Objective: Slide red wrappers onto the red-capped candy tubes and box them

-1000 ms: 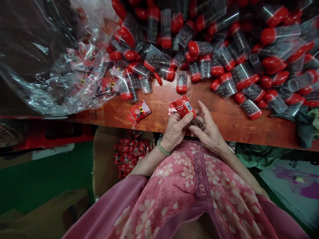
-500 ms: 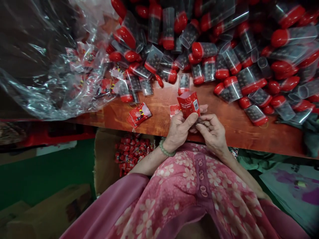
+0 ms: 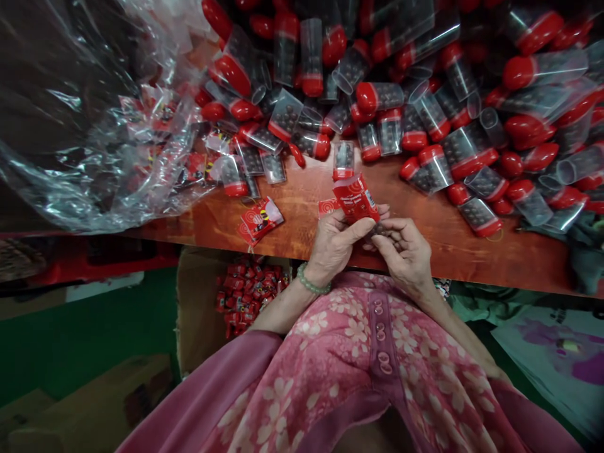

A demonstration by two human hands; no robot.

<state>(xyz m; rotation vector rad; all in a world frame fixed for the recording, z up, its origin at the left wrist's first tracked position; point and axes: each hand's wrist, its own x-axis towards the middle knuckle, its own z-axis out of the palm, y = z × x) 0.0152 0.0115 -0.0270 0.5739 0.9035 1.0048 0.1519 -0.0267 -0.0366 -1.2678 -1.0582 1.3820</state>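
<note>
My left hand (image 3: 337, 242), with a green bead bracelet at the wrist, pinches a red printed packet (image 3: 355, 200) near the table's front edge. My right hand (image 3: 406, 250) is closed at the packet's lower right end, its thumb and fingertips on a small dark piece whose shape is hard to make out. Just behind the packet a clear container with a red end (image 3: 344, 160) lies on the wooden table (image 3: 302, 189). Another red card (image 3: 326, 207) shows partly behind my left hand. To the left lies a red packet with a yellow and black figure (image 3: 260, 220).
Several clear tubes with red caps and dark beads (image 3: 473, 151) are heaped across the back and right. Clear plastic wrap (image 3: 174, 170) covers the left side. Below the table edge, a cardboard box (image 3: 201, 308) holds many small red items (image 3: 245, 292). Dark cloth (image 3: 585, 251) lies far right.
The red packet has tilted and turned slightly in my fingers. Both hands keep their hold at nearly the same place, and the whole view has shifted a little.
</note>
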